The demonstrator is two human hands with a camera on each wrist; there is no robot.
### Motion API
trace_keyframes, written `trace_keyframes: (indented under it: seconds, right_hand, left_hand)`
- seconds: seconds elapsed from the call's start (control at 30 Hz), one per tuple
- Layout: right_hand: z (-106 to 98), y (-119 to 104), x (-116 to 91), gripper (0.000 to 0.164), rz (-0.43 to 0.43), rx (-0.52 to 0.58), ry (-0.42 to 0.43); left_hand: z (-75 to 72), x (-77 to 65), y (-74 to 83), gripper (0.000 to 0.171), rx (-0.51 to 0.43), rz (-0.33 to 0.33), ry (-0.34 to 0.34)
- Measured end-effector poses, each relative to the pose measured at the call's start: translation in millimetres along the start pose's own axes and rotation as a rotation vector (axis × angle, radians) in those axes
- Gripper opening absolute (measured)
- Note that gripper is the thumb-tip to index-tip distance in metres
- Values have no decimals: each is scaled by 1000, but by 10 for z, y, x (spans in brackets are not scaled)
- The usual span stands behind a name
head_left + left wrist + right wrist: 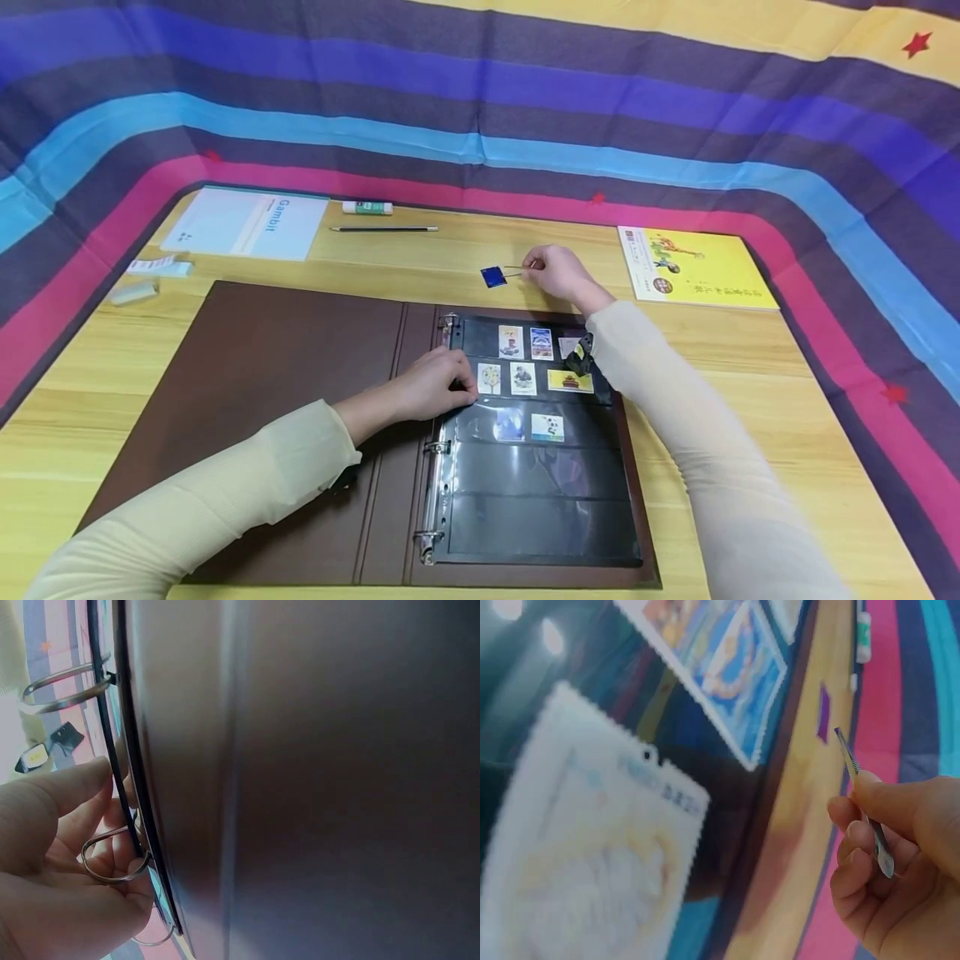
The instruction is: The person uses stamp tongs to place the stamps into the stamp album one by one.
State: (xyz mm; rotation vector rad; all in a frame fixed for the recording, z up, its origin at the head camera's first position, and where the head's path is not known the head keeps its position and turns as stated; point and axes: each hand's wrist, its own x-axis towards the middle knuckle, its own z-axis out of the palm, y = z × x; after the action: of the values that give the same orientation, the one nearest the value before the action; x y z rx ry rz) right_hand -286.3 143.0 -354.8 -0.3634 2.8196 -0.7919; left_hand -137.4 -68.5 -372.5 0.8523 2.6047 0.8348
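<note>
A brown ring binder [300,392] lies spread open on the table, with a black stamp page [540,475] on its rings. Several stamps [522,377] sit in the page's upper clear strips. My left hand [431,385] pinches the page near its ring-side edge; in the left wrist view its thumb [82,784] meets the page edge between two rings. Beyond the binder, my right hand [555,268] holds metal tweezers [853,761] between thumb and fingers. Their tips point left at a dark blue stamp [493,277] on the table, with a small gap in the right wrist view.
A pale booklet [247,223], a glue stick [367,207] and a pencil [384,229] lie at the back left. An eraser [135,292] is near the left edge. A yellow book [697,267] lies back right. Striped cloth [480,108] hangs behind.
</note>
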Motion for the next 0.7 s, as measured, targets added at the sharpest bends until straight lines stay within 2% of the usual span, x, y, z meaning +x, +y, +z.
trace_keyframes:
  seconds: [0.27, 0.7]
  right_hand:
    - [72, 38, 146, 13, 62, 22, 11]
    - [72, -25, 182, 9, 95, -187, 73]
  left_hand:
    - [7, 5, -3, 4, -2, 10, 0]
    - [5, 8, -6, 4, 5, 7, 8]
